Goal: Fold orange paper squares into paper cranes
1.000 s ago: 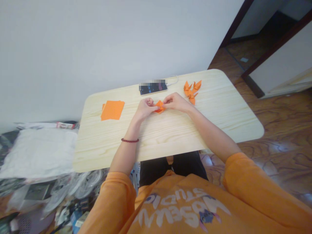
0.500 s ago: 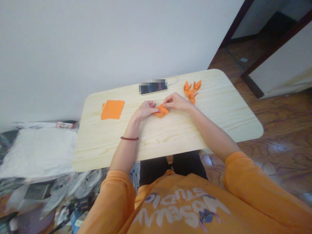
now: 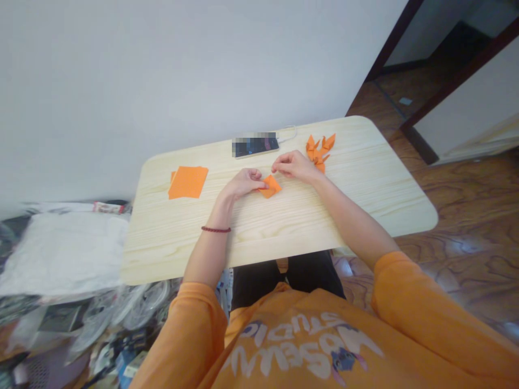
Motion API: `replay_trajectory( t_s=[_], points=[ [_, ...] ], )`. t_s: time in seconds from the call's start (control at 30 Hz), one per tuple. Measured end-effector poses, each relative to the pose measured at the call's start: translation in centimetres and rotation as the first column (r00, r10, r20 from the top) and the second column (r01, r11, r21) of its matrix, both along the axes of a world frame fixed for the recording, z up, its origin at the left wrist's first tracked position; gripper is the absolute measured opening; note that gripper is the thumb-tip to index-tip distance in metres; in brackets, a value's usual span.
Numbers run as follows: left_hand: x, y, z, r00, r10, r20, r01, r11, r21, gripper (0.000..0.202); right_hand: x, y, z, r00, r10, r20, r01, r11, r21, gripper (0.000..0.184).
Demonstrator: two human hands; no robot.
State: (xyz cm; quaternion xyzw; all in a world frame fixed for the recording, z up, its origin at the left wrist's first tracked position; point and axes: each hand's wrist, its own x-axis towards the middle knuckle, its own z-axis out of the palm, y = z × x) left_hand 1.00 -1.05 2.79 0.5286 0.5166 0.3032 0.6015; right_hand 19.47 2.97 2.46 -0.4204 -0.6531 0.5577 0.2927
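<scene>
A small folded piece of orange paper (image 3: 271,187) lies near the middle of the table. My left hand (image 3: 244,183) grips its left corner, thumb on top and fingers curled. Just beyond the paper's far corner is my right hand (image 3: 292,165), its fingertips drawn together and a little apart from the paper. I see nothing between those fingertips. Behind my right hand sit several folded orange paper cranes (image 3: 319,151), bunched together and partly hidden by the hand. To the left lies a stack of square orange paper sheets (image 3: 188,182).
A phone (image 3: 255,146) with a white cable (image 3: 290,132) rests at the table's back edge, by the white wall. The pale wooden table (image 3: 170,237) has rounded corners. Bags and assorted clutter (image 3: 117,324) fill the floor on the left; a doorway stands at right.
My right hand has moved off the folded paper, slightly up and to the right. My left hand keeps hold of the paper's left corner.
</scene>
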Motion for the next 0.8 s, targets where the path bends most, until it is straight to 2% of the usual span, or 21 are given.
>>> replay_trajectory(
  t_s=[0.07, 0.13, 0.23, 0.3, 0.37, 0.5, 0.7, 0.8],
  points=[
    [0.1, 0.2, -0.4, 0.999, 0.044, 0.02, -0.044, 0.999, 0.016, 0.039, 0.0, 0.0, 0.1, 0.997, -0.047, -0.064, 0.047, 0.999, -0.006, 0.018],
    [0.2, 0.4, -0.9, 0.988, 0.145, 0.043, -0.148, 0.986, 0.073, 0.038, -0.1, -0.1, 0.1, 0.994, -0.083, -0.074, 0.081, 0.996, -0.026, 0.018],
    [0.4, 0.9, -1.5, 0.95, 0.291, 0.109, -0.309, 0.923, 0.229, 0.039, -0.4, -0.3, -0.1, 0.994, -0.095, -0.046, 0.092, 0.994, -0.054, 0.023],
    [0.5, 1.0, -1.5, 0.934, 0.336, 0.12, -0.357, 0.878, 0.318, 0.04, -0.6, -0.3, -0.4, 0.995, -0.095, -0.031, 0.093, 0.994, -0.064, 0.028],
    [0.6, 1.0, -1.4, 0.934, 0.339, 0.111, -0.356, 0.858, 0.37, 0.039, -0.6, -0.2, -0.7, 0.995, -0.097, -0.03, 0.095, 0.994, -0.059, 0.031],
    [0.7, 0.8, -1.1, 0.945, 0.31, 0.106, -0.325, 0.851, 0.413, 0.038, -0.5, -0.1, -0.7, 0.995, -0.092, -0.027, 0.092, 0.996, -0.024, 0.036],
    [0.6, 0.6, -1.0, 0.95, 0.303, 0.077, -0.304, 0.835, 0.458, 0.037, -0.4, -0.5, -0.4, 0.995, -0.095, -0.002, 0.095, 0.995, 0.005, 0.034],
    [0.6, 0.6, -1.0, 0.948, 0.302, 0.098, -0.312, 0.832, 0.458, 0.038, -0.4, -0.5, -0.4, 0.994, -0.103, 0.04, 0.099, 0.991, 0.09, 0.034]
  ],
)
